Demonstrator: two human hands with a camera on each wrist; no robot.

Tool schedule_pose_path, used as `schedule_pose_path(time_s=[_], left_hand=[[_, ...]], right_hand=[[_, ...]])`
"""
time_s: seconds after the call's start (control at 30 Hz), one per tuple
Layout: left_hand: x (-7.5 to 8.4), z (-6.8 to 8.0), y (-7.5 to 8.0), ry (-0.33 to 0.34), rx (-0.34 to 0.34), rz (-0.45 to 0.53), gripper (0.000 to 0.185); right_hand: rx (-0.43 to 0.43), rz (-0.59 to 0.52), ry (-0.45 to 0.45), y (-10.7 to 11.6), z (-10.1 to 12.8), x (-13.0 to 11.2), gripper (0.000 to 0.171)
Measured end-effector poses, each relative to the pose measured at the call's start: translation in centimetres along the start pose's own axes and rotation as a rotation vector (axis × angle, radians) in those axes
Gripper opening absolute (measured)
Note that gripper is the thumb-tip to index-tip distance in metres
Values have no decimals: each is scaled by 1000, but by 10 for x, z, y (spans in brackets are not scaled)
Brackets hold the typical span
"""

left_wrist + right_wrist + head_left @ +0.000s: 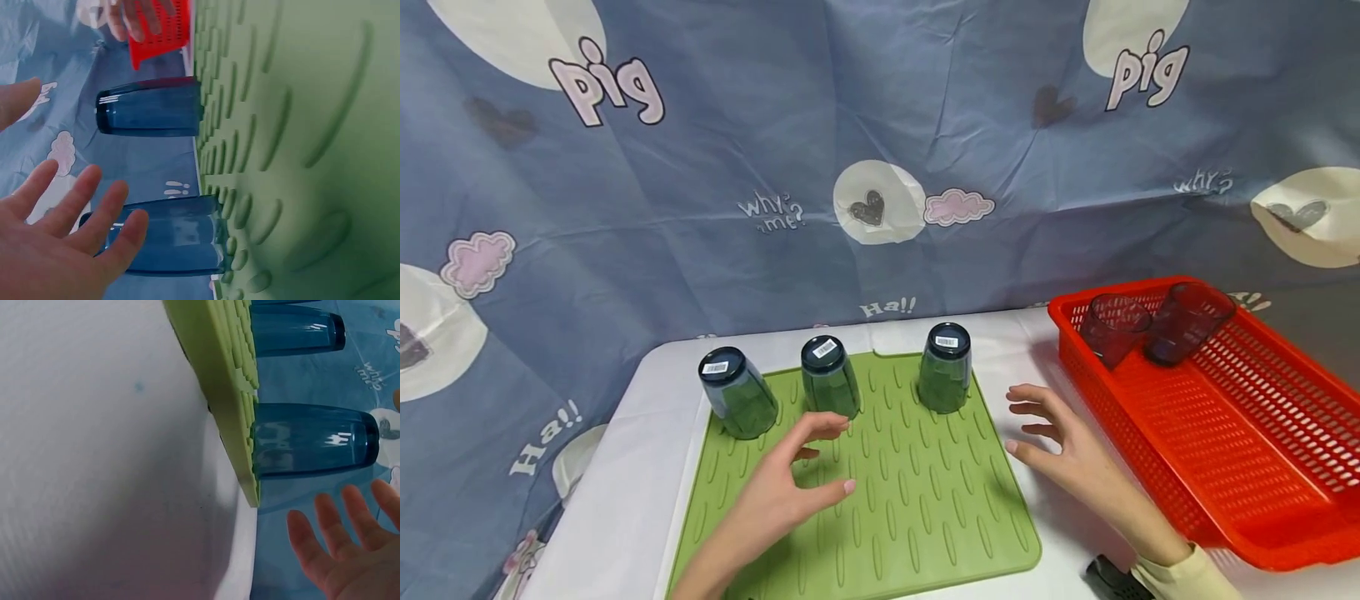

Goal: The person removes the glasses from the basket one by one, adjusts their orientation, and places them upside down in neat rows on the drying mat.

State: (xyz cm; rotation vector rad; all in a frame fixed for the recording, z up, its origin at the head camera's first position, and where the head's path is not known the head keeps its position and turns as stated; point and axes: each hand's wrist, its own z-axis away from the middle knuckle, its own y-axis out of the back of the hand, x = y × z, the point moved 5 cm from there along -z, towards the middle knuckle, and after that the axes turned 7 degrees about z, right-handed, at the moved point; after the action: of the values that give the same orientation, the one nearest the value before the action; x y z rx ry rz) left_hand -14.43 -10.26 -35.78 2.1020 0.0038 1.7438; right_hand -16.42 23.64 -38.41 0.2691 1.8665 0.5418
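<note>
Down at the bottom of the frame both hands hover loose, holding nothing: left hand (790,487) over the mat (925,517), right hand (1063,454) just off its right edge. A careless sweep could probably topple a cup. Count: three upside-down cups (829,377) along the mat's top, two more in the red basket (1262,450), right side.

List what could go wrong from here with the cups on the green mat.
The left hand hovers open near the middle cup; a careless sweep might topple it into its neighbours. The right cup stands near the green mat edge and may tip off. Two cups lean loosely in the red basket.
</note>
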Motion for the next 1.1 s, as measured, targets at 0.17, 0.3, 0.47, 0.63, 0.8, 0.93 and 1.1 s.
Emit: schedule_pose_path(time_s=[0.17,0.3,0.47,0.63,0.8,0.93,1.1], left_hand=[[-1,0,2,-30,-80,-6,58],[-5,-1,-1,-30,-195,18,52],[-12,-4,-3,-24,-256,54,53],[-18,-6,0,-23,-250,72,56],[-22,-6,2,-23,-259,76,56],[-22,-8,1,-16,-255,101,57],[-21,-11,-2,-31,-279,124,55]], right_hand=[[3,-13,27,1,1,-4,56],[-6,-21,58,0,2,-9,57],[-11,-35,105,0,4,-18,58],[-14,-44,133,-1,6,-28,59],[-19,-44,144,-5,2,-34,59],[-33,-33,142,-8,-1,-37,59],[-31,-32,140,-9,2,-40,58]])
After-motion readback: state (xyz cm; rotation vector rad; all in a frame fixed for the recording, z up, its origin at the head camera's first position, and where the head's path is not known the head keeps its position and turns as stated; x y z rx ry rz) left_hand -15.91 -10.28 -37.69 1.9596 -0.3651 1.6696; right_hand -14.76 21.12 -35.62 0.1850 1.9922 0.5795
